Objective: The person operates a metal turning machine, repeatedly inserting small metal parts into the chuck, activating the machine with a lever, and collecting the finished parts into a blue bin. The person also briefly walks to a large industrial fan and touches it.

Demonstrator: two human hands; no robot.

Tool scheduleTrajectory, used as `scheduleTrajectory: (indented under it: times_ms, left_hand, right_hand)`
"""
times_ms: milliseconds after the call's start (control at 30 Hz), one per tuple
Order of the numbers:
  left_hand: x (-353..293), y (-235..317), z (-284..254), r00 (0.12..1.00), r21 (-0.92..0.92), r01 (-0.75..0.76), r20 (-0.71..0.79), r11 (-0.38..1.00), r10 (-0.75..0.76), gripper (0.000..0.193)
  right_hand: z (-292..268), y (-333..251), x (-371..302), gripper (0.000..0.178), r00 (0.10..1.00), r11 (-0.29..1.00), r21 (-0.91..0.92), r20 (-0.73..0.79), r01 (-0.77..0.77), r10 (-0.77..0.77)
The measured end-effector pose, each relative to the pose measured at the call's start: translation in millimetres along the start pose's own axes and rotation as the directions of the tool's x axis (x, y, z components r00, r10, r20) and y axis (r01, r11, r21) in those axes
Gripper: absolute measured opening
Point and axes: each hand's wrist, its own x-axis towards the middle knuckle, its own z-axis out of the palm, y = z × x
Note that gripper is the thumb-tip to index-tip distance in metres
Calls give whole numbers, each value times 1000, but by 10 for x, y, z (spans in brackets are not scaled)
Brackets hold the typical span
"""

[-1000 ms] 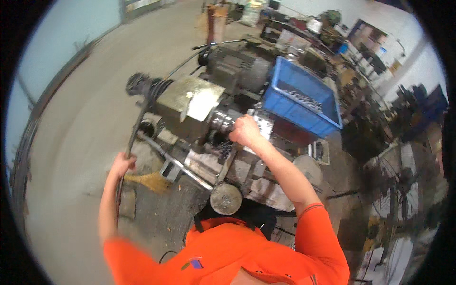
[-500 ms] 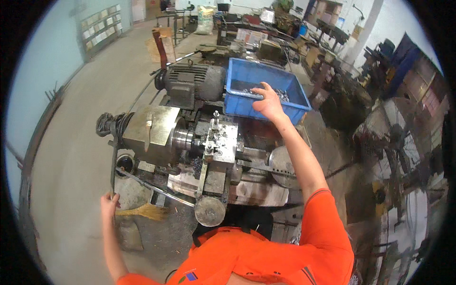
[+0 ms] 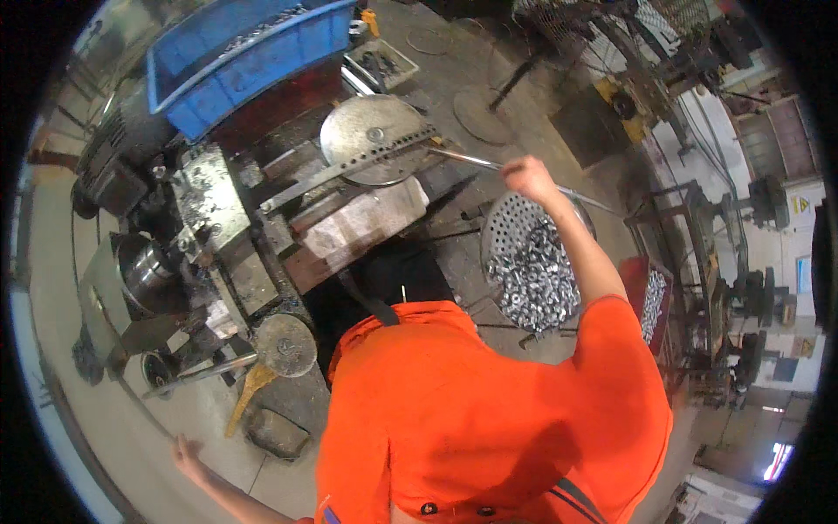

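My right hand (image 3: 528,177) is closed around a long metal bar (image 3: 471,159) that runs from the round metal disc (image 3: 371,118) with a drilled strip across it. My left hand (image 3: 185,456) is at the lower left, its fingers at the end of a thin dark rod (image 3: 144,409); they look closed on it, though blurred. Between my arms stands the lathe, with its metal tool block (image 3: 212,196), shiny chuck (image 3: 147,266) and round handwheel (image 3: 285,345). Beneath my right forearm sits a perforated metal basket (image 3: 506,231) heaped with small shiny metal parts (image 3: 537,284).
A blue plastic crate (image 3: 262,65) holding metal parts stands at the upper left. A red bin (image 3: 668,301) with more parts is at the right. A fan (image 3: 594,35) is at the upper right. A straw broom (image 3: 250,397) lies near the handwheel.
My view has swung to the right and down. My right hand has gone from over the blue crate to the long bar and closed on it. My left hand stays by the thin rod.
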Motion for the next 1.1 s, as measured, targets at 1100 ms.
scheduleTrajectory:
  times_ms: [1100]
  left_hand:
    - [40, 186, 111, 999, 34, -42, 10, 999, 42, 35]
  right_hand:
    - [1168, 581, -891, 26, 992, 996, -84, 124, 15, -4]
